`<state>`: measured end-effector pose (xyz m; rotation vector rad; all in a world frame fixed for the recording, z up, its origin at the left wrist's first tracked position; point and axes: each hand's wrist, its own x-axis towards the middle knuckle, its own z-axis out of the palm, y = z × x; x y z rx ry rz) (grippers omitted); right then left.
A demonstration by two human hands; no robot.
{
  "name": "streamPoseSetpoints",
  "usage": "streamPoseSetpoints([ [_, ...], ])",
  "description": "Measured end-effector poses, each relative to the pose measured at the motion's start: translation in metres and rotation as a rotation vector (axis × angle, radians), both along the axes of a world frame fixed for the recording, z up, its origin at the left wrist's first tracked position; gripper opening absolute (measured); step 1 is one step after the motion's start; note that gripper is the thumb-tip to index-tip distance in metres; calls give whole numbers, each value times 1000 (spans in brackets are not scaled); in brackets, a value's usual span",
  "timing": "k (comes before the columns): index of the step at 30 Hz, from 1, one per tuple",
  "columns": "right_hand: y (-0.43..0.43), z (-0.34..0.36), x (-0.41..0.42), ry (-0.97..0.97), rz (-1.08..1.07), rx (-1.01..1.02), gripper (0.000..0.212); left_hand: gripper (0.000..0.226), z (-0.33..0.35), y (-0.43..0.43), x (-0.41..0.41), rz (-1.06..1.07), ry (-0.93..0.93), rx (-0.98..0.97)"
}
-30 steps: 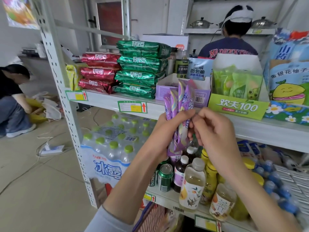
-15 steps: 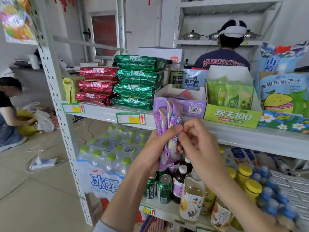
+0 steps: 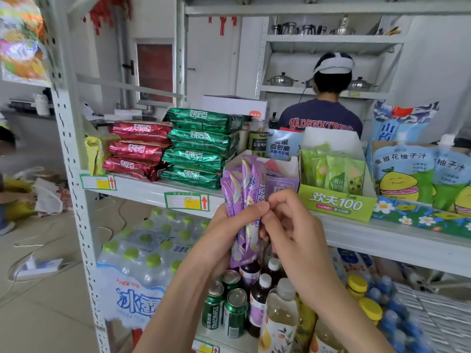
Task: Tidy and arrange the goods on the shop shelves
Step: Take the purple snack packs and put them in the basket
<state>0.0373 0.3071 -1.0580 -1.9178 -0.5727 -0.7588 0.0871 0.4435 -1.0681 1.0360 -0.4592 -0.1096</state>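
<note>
The shelf (image 3: pixel 382 240) carries goods grouped by kind, price tags on its front edge. Below it a shrink-wrapped water pack (image 3: pixel 137 276) sits on the lower level, a sensible spot for something that heavy, with bottles (image 3: pixel 280 314) and cans (image 3: pixel 234 312) standing just beside it. On the upper level green packs (image 3: pixel 201 146) and red packs (image 3: pixel 139 149) lie flat in two neat stacks, labels outward so a shopper can read them. To their right an open purple box (image 3: pixel 283 183) stands touching a green box (image 3: pixel 336 202) of small pouches, both facing forward. In front of the purple box, off the shelf and in the air, the left hand (image 3: pixel 229 233) grips a bunch of purple sachets (image 3: pixel 244 200) upright, thumb across their front, probably to keep them squared together. The right hand (image 3: pixel 293 230) has its fingers curled at the bunch's right edge and appears to pinch one sachet, likely to line it up with the others. Their colour matches the purple box, so I judge they belong in it; they are gathered but not yet put in.
</note>
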Motion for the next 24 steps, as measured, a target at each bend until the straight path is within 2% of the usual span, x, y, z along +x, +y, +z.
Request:
streamPoseSetpoints([
  [5,0,14,-2,-5,3,-50,6,17,12,-5,-5,26,0,-88],
  [7,1,29,2,-31,-7,-72,9,22,14,-4,-1,45,-25,-129],
  [12,-10,96,67,-181,-247,-152,10,18,20,7,10,125,-61,-256],
  [14,-17,119,105,-100,-337,-301,13,19,23,12,12,142,-52,-294],
  [17,-24,129,154,275,-312,-701,9,19,28,19,13,164,-27,-325],
  [19,-22,122,169,486,-315,-979,27,19,31,21,12,168,-24,-319],
  [21,-16,116,173,528,-349,-1156,36,22,33,20,9,176,-35,-285],
  [22,-12,115,171,528,-349,-1197,35,25,34,19,8,188,-39,-267],
  [24,-5,116,168,576,-338,-1227,47,30,35,17,6,219,-38,-246],
])
